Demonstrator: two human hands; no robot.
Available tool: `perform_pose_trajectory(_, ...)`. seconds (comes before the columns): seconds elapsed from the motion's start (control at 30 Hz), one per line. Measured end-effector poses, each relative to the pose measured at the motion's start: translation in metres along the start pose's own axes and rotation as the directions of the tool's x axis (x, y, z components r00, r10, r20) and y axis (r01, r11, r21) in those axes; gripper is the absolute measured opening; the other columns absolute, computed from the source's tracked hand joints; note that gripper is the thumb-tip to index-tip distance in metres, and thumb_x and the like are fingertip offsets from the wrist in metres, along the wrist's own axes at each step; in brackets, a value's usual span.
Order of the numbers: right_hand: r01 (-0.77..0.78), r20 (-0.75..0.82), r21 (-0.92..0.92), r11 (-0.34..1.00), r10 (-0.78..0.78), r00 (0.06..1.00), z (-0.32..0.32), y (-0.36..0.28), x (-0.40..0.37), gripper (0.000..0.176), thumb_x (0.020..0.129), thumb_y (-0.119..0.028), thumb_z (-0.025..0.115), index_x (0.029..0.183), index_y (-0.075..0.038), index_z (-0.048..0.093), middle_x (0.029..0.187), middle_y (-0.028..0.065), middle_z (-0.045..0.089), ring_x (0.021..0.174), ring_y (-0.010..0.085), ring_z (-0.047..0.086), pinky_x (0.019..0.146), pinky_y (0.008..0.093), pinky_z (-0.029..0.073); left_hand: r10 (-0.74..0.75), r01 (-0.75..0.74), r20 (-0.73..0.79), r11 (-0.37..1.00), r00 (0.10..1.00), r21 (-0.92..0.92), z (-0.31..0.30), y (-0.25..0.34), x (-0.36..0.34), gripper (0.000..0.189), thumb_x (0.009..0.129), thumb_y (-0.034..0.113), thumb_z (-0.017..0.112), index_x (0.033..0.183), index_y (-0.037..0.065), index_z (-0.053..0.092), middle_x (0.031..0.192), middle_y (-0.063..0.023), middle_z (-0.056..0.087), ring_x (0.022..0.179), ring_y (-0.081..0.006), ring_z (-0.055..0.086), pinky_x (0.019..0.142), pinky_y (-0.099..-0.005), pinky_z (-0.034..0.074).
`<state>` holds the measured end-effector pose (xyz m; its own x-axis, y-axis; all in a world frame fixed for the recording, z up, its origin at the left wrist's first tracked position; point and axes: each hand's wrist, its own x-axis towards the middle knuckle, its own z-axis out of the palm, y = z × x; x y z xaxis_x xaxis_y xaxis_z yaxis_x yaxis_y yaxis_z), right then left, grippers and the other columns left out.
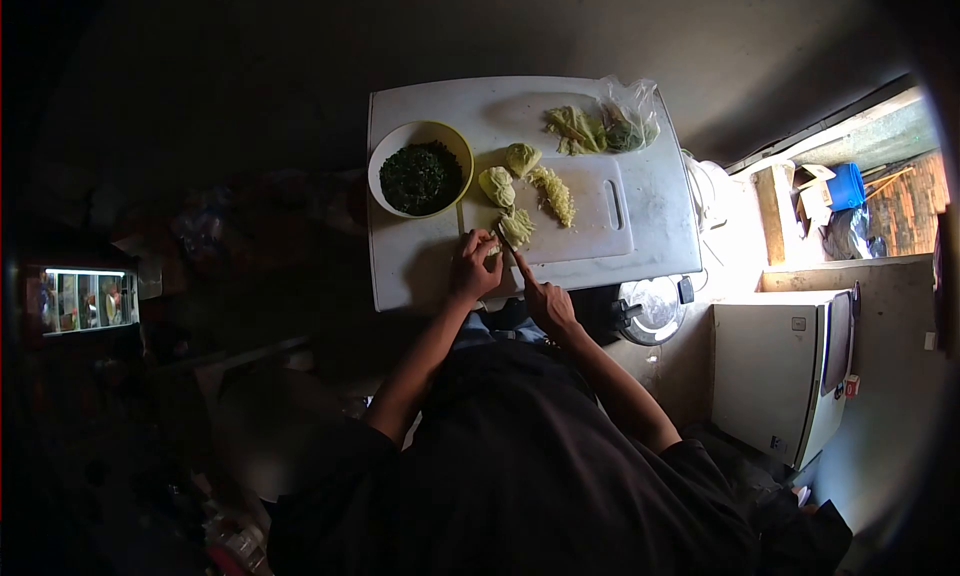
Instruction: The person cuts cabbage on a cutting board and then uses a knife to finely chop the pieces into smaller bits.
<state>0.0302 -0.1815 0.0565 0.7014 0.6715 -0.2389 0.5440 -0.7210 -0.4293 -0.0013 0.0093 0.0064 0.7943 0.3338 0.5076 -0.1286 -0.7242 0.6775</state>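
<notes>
My right hand (549,307) is wrapped round the handle of a knife (516,255), its blade pointing up and left at the cutting board (590,238). Curled fingers of my left hand (476,267) press on a small piece of cabbage at the board's near left edge, beside the blade; the fingers partly hide it. Just beyond the blade lies a heap of cut cabbage (517,226). Two larger cabbage chunks (497,186) sit further back, and a strip of shredded cabbage (553,197) lies to their right.
A white bowl with a yellow-green outside (466,166) holds chopped dark greens (420,179) at the table's left. Loose cabbage leaves (575,130) and a clear plastic bag (632,111) lie at the back right. A lidded pot (655,311) and a white fridge (765,366) stand right of the table.
</notes>
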Motion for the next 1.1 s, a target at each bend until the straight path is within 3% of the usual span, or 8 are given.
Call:
perform_pose_trajectory(0.3,0.021,-0.045,0.076,0.997,-0.018,0.999,-0.007,-0.012,0.003,0.075,0.092,-0.013,0.049,0.157,-0.029,0.014,0.061,0.0248,0.06,0.056,0.0447,0.061,0.053,0.0567,0.046,-0.007,0.008,0.079,1.0,0.997,-0.006,-0.01,-0.006,-0.005,0.026,0.077,0.005,0.071,0.102,0.001,0.066,0.108,-0.0118,0.061,0.095,-0.0338,0.062,0.079,-0.0406,0.052)
perform_pose_trajectory(0.37,-0.026,0.054,0.053,0.998,0.023,0.998,-0.016,-0.021,0.001,0.082,0.088,-0.008,0.05,0.157,-0.03,0.011,0.067,0.0275,0.062,0.063,0.0456,0.064,0.06,0.0575,0.049,0.031,-0.031,0.048,1.0,0.998,-0.004,-0.011,-0.005,-0.002,0.026,0.077,0.005,0.073,0.101,0.001,0.066,0.105,-0.0113,0.061,0.093,-0.0328,0.062,0.079,-0.0405,0.052)
perform_pose_trajectory(0.87,-0.025,0.121,-0.071,0.997,0.034,0.992,-0.028,-0.034,0.009,0.086,0.085,-0.009,0.052,0.158,-0.026,0.011,0.076,0.0243,0.067,0.07,0.043,0.068,0.067,0.0549,0.053,0.028,-0.027,0.043,0.999,0.999,-0.022,-0.014,-0.004,0.001,0.02,0.081,0.014,0.068,0.096,0.0,0.068,0.099,-0.0115,0.062,0.092,-0.0331,0.06,0.079,-0.0413,0.051)
perform_pose_trajectory(1.1,-0.027,0.096,-0.054,0.998,0.032,0.995,0.007,-0.025,0.007,0.085,0.086,-0.011,0.052,0.158,-0.024,0.008,0.078,0.0253,0.067,0.07,0.0435,0.067,0.068,0.0559,0.053,0.01,-0.009,0.031,1.0,0.999,-0.019,-0.01,-0.01,-0.002,0.021,0.075,0.005,0.07,0.095,0.002,0.068,0.101,-0.0095,0.063,0.093,-0.0319,0.061,0.078,-0.0408,0.052)
